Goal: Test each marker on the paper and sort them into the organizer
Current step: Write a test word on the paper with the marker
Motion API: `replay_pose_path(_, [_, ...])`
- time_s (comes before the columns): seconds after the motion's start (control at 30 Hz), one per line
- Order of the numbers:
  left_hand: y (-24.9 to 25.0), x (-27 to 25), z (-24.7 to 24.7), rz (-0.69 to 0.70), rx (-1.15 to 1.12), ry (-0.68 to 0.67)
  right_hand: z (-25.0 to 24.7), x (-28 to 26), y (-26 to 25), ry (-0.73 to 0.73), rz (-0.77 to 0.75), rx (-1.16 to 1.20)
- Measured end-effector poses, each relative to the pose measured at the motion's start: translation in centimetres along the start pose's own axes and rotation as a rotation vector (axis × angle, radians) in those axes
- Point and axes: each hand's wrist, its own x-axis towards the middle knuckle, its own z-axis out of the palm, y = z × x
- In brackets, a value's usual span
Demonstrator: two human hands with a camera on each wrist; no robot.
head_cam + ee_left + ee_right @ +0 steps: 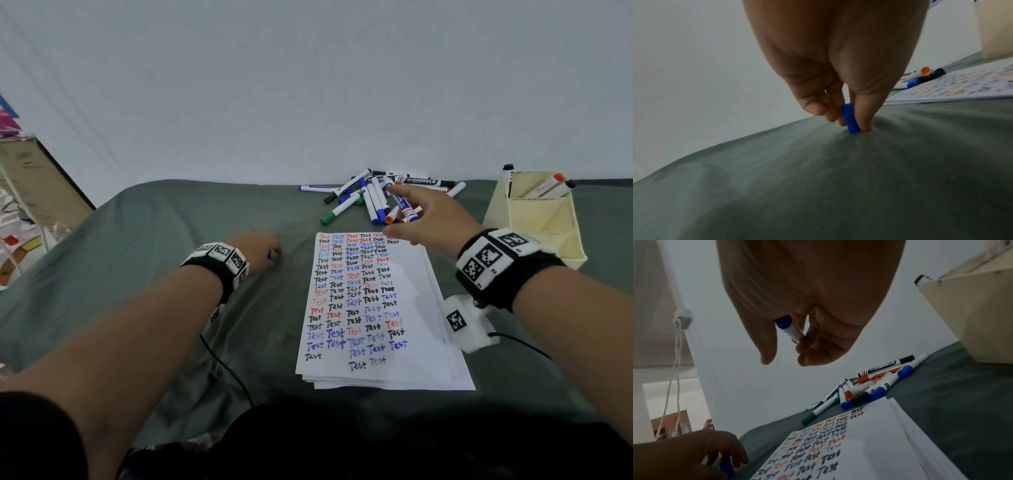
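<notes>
My left hand [265, 250] rests on the green cloth left of the paper and pinches a blue marker cap [851, 117], which stands upright on the cloth between thumb and fingers. My right hand [406, 214] hovers over the near edge of the marker pile [370, 198]. Its fingers curl round a slim white marker with a blue end [790, 331]. The test paper [370, 308], a small stack covered in red, blue and black "Test" words, lies in the middle. The cream organizer [544, 222] stands at the right, with an orange-capped marker [556, 181] in its back compartment.
A black-capped marker [508, 171] stands in the organizer's far left corner. The table's back edge meets a white wall just behind the pile. A cable [226, 370] runs from my left wrist across the cloth. Boxes and clutter [30, 212] lie beyond the table's left edge.
</notes>
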Motion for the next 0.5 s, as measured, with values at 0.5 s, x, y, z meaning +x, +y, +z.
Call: replay_pose_path(0.5, [10.0,2.9,1.4,0.056,-0.167,-0.121,0.8,1.8,3.5,0.484,0.479,1.209])
